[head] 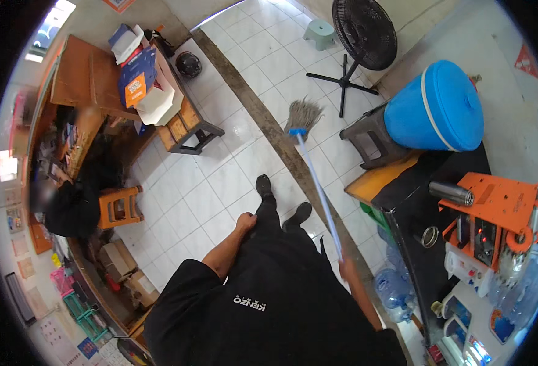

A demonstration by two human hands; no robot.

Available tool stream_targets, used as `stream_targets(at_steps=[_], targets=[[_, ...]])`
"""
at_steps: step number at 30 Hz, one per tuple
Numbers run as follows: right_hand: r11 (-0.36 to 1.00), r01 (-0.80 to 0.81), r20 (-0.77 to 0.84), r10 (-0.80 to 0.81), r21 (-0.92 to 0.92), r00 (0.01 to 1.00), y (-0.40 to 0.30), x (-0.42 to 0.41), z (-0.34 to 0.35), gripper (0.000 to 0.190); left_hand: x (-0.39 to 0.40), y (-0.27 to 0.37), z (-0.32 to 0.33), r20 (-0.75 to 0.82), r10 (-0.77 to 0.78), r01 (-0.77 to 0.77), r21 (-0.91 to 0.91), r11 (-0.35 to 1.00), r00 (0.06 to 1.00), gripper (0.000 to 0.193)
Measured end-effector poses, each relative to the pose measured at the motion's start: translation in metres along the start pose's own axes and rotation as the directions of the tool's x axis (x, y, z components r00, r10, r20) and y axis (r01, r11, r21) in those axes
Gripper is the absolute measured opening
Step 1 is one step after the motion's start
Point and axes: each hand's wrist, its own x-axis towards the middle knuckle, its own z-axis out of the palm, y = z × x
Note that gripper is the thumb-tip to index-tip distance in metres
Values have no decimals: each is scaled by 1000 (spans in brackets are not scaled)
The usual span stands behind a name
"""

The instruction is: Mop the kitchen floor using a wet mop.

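Note:
My right hand [349, 270] grips the pale blue handle of a string mop [319, 183]. The mop's grey strands [304, 115] spread on the white tiled floor [209, 183], beyond my feet, beside a dark strip that crosses the tiles. A blue clamp [297, 131] joins strands and handle. My left hand [246, 221] hangs near my left thigh with its fingers curled; whether it pinches the dark cloth there is not plain. Black shoes [263, 185] stand on the tiles ahead of me.
A person in black [74, 208] sits at the left counter on an orange stool [120, 207]. A wooden bench [189, 132] bears cartons. To the right stand a black fan [365, 34], a blue lidded drum [433, 107] on a stool, water jugs [393, 288] and a black-topped table [411, 201].

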Motion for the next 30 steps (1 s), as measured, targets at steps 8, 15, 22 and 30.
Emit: stream_targets(at_steps=[8,15,22,30], targets=[[876,150,90,-122,-458,988,31,-65,-54,59,48,4,-26,-91,61,-83,-261,962,994,38],[773,235,146,-184,-590,972,-137,89,-124,59,42,-57,-61,-14,-147,122,-485,866,989,36],[748,571,36,-596,-337,802,-381,259,-38,41,15,-147,-55,-23,-368,244,-709,662,930,27],[875,430,59,-428,-223,902,-500,299,8,42,-71,-140,-30,-77,-400,187,-793,580,913,31]])
